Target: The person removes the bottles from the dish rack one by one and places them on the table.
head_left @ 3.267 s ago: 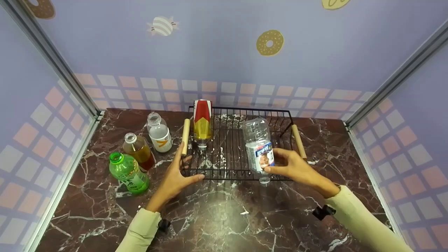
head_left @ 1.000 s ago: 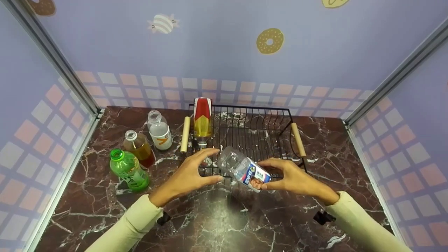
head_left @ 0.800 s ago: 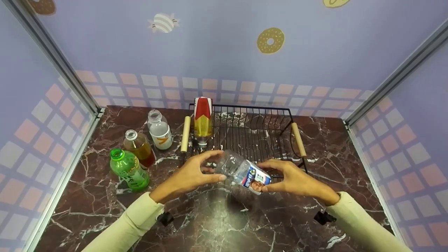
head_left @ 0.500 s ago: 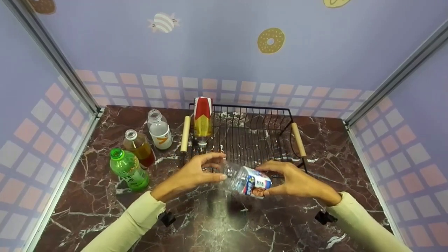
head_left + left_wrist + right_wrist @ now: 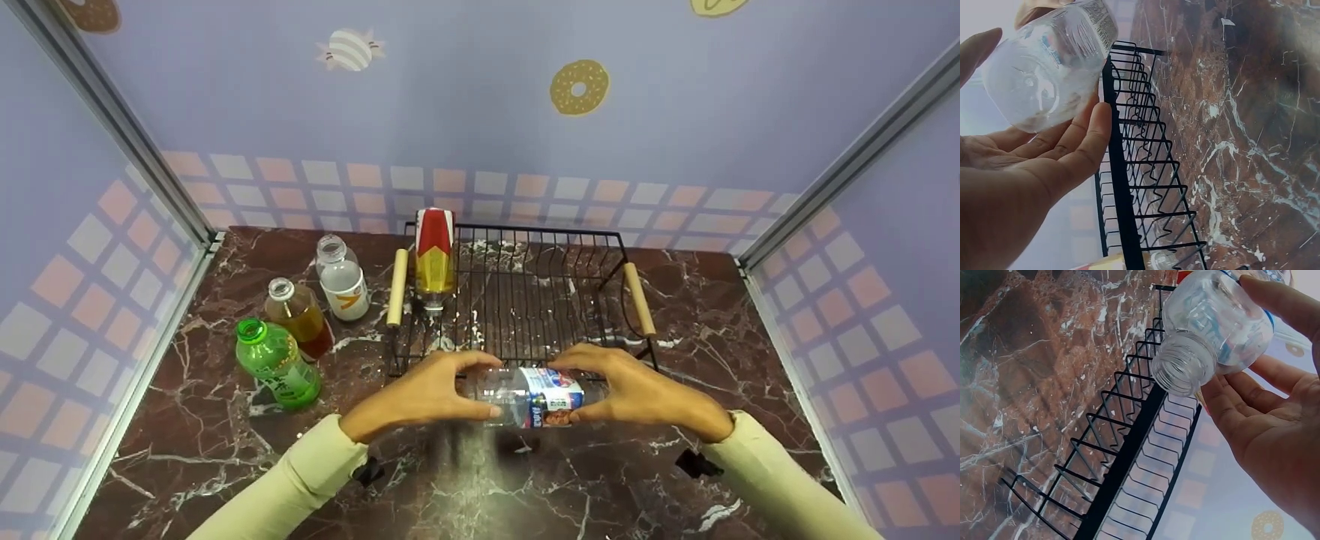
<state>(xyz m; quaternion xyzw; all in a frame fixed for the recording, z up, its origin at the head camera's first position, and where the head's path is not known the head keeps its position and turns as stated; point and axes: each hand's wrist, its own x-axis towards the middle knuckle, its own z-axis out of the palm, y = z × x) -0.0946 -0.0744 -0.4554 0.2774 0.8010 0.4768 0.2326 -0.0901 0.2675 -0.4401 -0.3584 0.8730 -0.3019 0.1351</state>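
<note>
A clear plastic bottle (image 5: 556, 396) with a blue, white and red label lies sideways in the air, just in front of the black wire rack (image 5: 540, 230). My left hand (image 5: 431, 394) grips its base end, thumb on the near side and fingers on the far side. At the neck end, my right hand (image 5: 641, 386) holds it over the label, thumb and fingers on opposite sides. The right wrist view shows the bottle's threaded, uncapped neck (image 5: 1182, 363). The rounded bottle base (image 5: 1027, 84) faces the camera in the left wrist view.
Upside down in the rack's left end leans a red-and-yellow bottle (image 5: 435, 251). Left of the rack stand a white-labelled bottle (image 5: 345, 289), an amber bottle (image 5: 306, 326) and a green bottle (image 5: 279, 371), all uncapped. Wooden handles (image 5: 640, 300) flank the rack; walls enclose the marble-patterned counter.
The bottle has come out of the rack toward me and turned from neck-down to sideways, its neck end now to the right. My left hand has left the rack's handle and taken its base.
</note>
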